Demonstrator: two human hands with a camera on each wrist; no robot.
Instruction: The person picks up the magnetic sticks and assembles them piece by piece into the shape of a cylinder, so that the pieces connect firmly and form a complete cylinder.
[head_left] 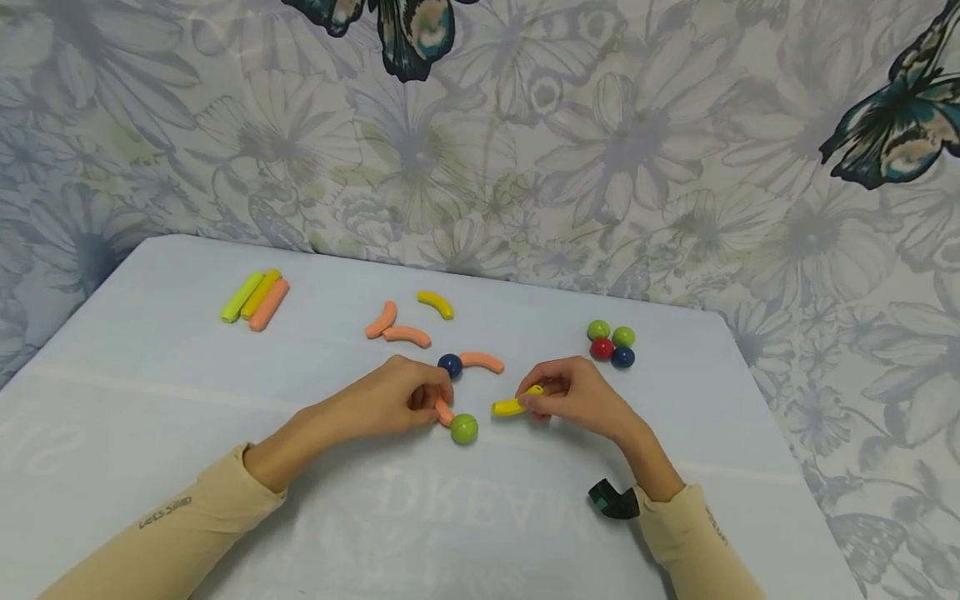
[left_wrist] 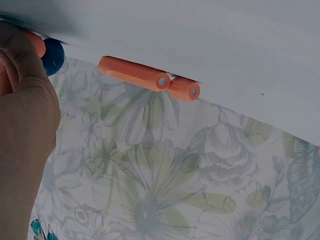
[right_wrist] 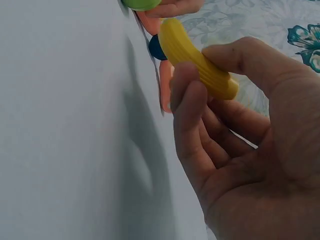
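Pinched by right hand (head_left: 577,394), frame's centre-right: ridged, curved yellow rod (right_wrist: 181,44). Gripped by left hand (head_left: 397,396), mid-frame: curved orange rod (head_left: 445,412).

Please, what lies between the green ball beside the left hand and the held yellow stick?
In the head view, bare tabletop separates the green ball and the curved yellow stick.

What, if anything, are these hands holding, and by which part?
Right hand: a curved yellow stick, pinched around its middle. Left hand: an orange stick, by the end away from the green ball.
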